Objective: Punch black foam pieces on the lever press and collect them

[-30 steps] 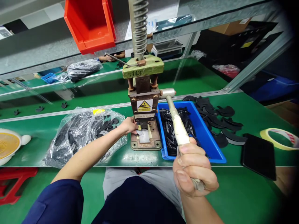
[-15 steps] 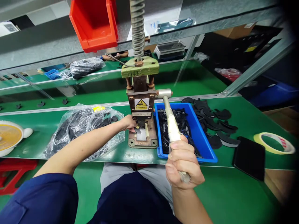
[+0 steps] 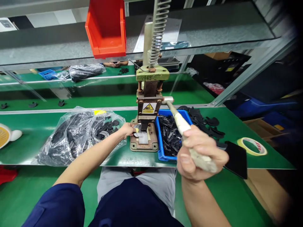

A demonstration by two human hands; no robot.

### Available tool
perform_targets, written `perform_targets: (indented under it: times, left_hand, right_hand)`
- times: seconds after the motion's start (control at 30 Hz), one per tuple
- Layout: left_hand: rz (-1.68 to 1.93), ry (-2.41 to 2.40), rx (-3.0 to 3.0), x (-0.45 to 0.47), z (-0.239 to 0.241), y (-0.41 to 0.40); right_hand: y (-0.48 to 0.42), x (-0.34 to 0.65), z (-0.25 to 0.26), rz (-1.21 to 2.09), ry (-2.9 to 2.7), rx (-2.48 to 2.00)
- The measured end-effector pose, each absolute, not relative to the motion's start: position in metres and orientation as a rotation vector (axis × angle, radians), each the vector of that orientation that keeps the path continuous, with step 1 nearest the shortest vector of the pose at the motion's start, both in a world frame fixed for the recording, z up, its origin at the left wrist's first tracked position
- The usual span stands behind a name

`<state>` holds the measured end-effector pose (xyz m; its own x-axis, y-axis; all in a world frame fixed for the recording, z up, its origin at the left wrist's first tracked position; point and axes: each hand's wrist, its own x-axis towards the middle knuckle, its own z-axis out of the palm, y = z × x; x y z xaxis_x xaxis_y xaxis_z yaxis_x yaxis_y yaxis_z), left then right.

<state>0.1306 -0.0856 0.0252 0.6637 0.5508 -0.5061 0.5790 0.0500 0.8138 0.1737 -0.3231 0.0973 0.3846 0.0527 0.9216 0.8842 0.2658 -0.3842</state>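
Note:
A hand-operated arbor press [image 3: 149, 88] with a warning label stands on the bench before me. My right hand [image 3: 201, 153] is wrapped round its long lever [image 3: 181, 121], whose grip is covered in pale tape. At the base of the press, my left hand [image 3: 128, 130] pinches a dark grey curved piece [image 3: 137, 130] by its left side. The piece lies at the metal plate [image 3: 143, 138] under the ram. Something small and yellow shows at my left fingertips. Part of the curved piece is hidden by those fingers.
Left of the press lies a clear bag [image 3: 78, 135] of dark curved pieces. To its right are a blue bin [image 3: 162, 154] of small black parts, loose black pieces [image 3: 211, 121], a black flat device [image 3: 236, 159] and a tape roll [image 3: 262, 151]. A red bin [image 3: 107, 47] sits overhead.
The lever's grip end has come up toward me with my right hand. My left hand has shifted slightly left, and more of the curved piece shows. The view has turned somewhat.

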Motion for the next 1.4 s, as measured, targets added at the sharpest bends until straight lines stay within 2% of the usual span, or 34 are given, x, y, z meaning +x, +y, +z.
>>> perform_targets:
  times: [0.17, 0.27, 0.33, 0.43, 0.53, 0.7, 0.8, 0.9, 1.03, 1.23, 1.4]
  left_hand:
    - [0.124, 0.822, 1.411, 0.12, 0.025, -0.091]
    - [0.201, 0.743, 1.38, 0.103, 0.027, -0.09]
    - [0.22, 0.667, 1.365, 0.089, 0.03, -0.087]
    - [0.21, 0.571, 1.357, 0.069, 0.033, -0.084]
    - [0.175, 0.473, 1.379, 0.055, 0.037, -0.084]
    - [0.081, 0.273, 1.531, 0.042, 0.047, -0.087]
    - [0.041, 0.047, 1.745, 0.038, 0.059, -0.087]
    - [0.036, -0.242, 1.979, 0.037, 0.072, -0.087]
    - [0.055, -0.456, 2.088, 0.036, 0.084, -0.091]
    - [0.217, -0.579, 2.227, 0.032, 0.093, -0.103]
    - [0.37, -0.446, 2.139, 0.028, 0.093, -0.107]
  right_hand:
    - [-0.304, 0.189, 0.149, -0.754, -0.988, -1.073]
    - [-0.303, 0.186, 0.141, -0.635, -0.842, -1.152]
    - [-0.303, 0.178, 0.116, -0.437, -0.663, -1.282]
    - [-0.296, 0.163, 0.067, 0.119, -0.53, -1.548]
    - [-0.281, 0.152, 0.03, 0.497, -0.496, -1.57]
    - [-0.267, 0.148, 0.016, 1.128, -0.463, -1.339]
    - [-0.272, 0.143, 0.015, 1.339, -0.451, -1.19]
    - [-0.277, 0.133, 0.011, 1.405, -0.452, -1.099]
    - [-0.281, 0.119, 0.004, 1.298, -0.465, -1.081]
    - [-0.292, 0.104, 0.003, 1.053, -0.491, -1.165]
    - [-0.295, 0.11, 0.014, 1.026, -0.56, -1.143]
